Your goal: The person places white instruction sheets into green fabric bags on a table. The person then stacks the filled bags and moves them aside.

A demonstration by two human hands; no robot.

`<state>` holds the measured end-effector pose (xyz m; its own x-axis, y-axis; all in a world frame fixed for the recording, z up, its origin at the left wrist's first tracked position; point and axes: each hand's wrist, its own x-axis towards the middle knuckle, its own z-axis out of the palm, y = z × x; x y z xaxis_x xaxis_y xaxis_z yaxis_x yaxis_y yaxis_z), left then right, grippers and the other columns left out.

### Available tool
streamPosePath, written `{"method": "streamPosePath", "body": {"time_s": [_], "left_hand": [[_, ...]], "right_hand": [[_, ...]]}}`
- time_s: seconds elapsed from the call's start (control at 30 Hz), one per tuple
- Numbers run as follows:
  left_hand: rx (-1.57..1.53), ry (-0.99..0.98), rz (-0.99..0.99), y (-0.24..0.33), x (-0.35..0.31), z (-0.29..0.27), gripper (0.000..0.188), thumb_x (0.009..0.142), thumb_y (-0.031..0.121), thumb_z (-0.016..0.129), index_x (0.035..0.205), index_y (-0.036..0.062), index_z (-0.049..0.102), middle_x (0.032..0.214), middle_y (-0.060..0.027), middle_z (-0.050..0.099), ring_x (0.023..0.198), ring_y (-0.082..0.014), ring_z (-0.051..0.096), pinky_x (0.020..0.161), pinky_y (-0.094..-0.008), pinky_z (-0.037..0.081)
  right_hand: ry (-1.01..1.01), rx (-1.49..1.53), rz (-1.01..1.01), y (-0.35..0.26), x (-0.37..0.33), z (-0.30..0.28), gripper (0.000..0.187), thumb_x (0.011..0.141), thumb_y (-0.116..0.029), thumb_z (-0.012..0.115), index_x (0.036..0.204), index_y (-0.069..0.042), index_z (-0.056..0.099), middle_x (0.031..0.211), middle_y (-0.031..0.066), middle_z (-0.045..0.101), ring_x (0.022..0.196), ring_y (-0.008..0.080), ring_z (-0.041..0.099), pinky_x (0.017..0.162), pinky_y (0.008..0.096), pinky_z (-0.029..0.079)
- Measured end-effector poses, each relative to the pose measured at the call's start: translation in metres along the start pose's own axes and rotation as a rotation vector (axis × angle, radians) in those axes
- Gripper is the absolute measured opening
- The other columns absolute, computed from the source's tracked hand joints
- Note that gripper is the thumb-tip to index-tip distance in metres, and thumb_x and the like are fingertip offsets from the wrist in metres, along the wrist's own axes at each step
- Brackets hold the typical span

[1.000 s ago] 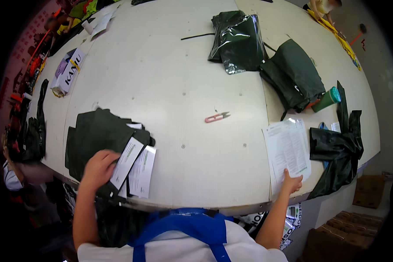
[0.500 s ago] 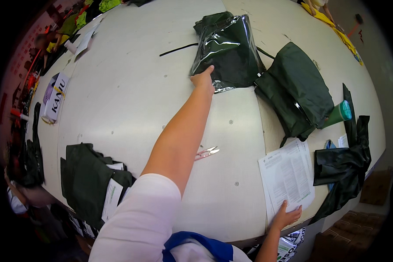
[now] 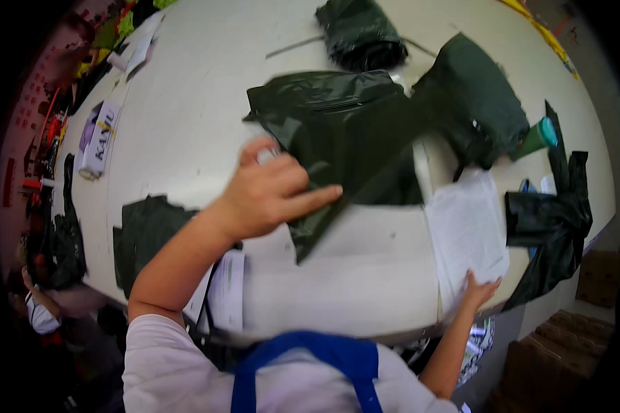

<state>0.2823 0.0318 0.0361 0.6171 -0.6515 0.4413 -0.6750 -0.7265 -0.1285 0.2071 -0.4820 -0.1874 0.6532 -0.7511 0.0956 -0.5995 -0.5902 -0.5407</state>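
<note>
my left hand (image 3: 272, 189) gripping the dark green packet (image 3: 344, 138) above the table (image 3: 179, 131), 1 finger extended, my right hand (image 3: 481, 292) on the papers (image 3: 465, 230), whether clasping them I cannot tell

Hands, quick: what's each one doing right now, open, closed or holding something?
Left hand: closed, holding a dark green packet.
Right hand: at the lower edge of white papers; whether it grips them, I cannot tell.
</note>
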Motion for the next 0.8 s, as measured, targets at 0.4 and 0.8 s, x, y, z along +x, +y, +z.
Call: {"method": "streamPosePath", "body": {"time_s": [0.4,0.8], "left_hand": [[-0.563,-0.297,-0.035,0.169,-0.201,0.053,0.031,0.078,0.008,0.054,0.107,0.0126,0.062,0.08,-0.0054,0.049,0.094,-0.0249,0.055,0.104,-0.0522,0.034],[-0.42,-0.483,-0.703,0.128,-0.11,0.074,0.031,0.076,0.017,0.065,0.106,0.0124,0.064,0.116,-0.0114,0.054,0.112,-0.0303,0.048,0.092,-0.0433,0.044]], "right_hand": [[-0.216,0.404,0.014,0.021,0.042,-0.015,0.03,0.089,-0.014,0.062,0.111,0.006,0.057,0.102,0.0128,0.064,0.085,0.018,0.062,0.073,0.0304,0.05],[-0.371,1.124,-0.055,-0.002,0.009,-0.092,0.026,0.097,-0.013,0.051,0.115,0.006,0.054,0.109,0.0132,0.063,0.094,0.0191,0.062,0.083,0.0298,0.051]]}}
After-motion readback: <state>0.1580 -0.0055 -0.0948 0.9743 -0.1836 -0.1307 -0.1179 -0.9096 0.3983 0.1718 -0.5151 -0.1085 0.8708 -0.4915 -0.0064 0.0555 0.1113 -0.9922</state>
